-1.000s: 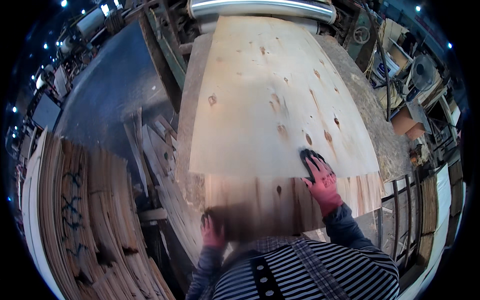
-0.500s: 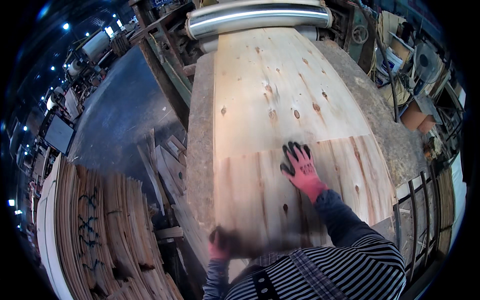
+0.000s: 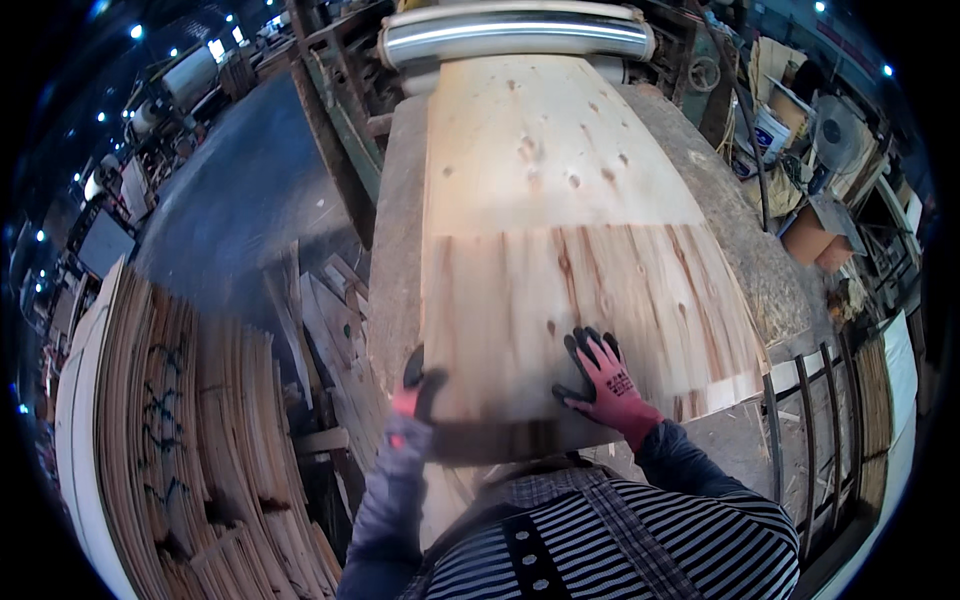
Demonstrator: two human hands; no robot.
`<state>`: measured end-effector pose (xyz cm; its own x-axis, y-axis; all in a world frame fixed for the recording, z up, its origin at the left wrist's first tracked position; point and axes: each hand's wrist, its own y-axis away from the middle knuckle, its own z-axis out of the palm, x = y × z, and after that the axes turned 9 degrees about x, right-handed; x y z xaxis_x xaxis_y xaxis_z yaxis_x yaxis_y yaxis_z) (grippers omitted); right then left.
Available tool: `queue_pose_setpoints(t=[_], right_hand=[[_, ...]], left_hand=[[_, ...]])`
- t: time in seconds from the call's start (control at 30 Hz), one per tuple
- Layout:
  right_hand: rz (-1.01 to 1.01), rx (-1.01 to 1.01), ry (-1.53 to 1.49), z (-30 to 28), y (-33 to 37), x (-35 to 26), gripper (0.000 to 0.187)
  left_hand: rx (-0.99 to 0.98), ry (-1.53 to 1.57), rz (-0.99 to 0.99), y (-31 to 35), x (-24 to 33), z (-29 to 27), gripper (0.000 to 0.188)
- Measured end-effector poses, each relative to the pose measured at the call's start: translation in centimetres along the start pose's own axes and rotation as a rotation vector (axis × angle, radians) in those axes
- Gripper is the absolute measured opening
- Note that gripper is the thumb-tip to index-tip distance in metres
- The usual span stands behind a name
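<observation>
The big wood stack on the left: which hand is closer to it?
Left: the left hand is at the left edge of the streaked sheet, right of the wood stack; the right hand is farther right, on the sheet.

The metal roller is gleaming, smooth and glossy. The pale wood veneer is showing a smooth, knotty surface; the streaked wood veneer is looking matt and dark-grained. The tabletop is looking rough and matt. The right glove is showing pink cloth with dark-coated fingertips. The veneer stack is baring rough wooden edges.
</observation>
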<state>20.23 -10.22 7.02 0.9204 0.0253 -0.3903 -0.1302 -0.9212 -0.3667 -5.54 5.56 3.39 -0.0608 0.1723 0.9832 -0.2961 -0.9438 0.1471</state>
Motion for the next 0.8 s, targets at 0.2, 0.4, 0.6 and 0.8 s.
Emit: queue_pose_setpoints(t=[0.2,0.4,0.6,0.8], right_hand=[[0.116,-0.013,0.088,0.4,5.7,2.5,0.065],[0.246,0.317,0.146,-5.2,8.8,5.8,0.060],[0.087,0.241,0.205,-8.4,9.2,3.2,0.055],[0.014,0.195,0.165,-6.3,5.1,4.1,0.050]], left_hand=[[-0.099,0.155,0.072,2.5,6.5,5.4,0.051],[-0.309,0.342,0.097,7.0,6.7,6.7,0.051],[0.250,-1.182,0.197,5.2,-7.7,0.4,0.074],[0.228,-1.171,0.054,4.3,-8.0,0.8,0.075]])
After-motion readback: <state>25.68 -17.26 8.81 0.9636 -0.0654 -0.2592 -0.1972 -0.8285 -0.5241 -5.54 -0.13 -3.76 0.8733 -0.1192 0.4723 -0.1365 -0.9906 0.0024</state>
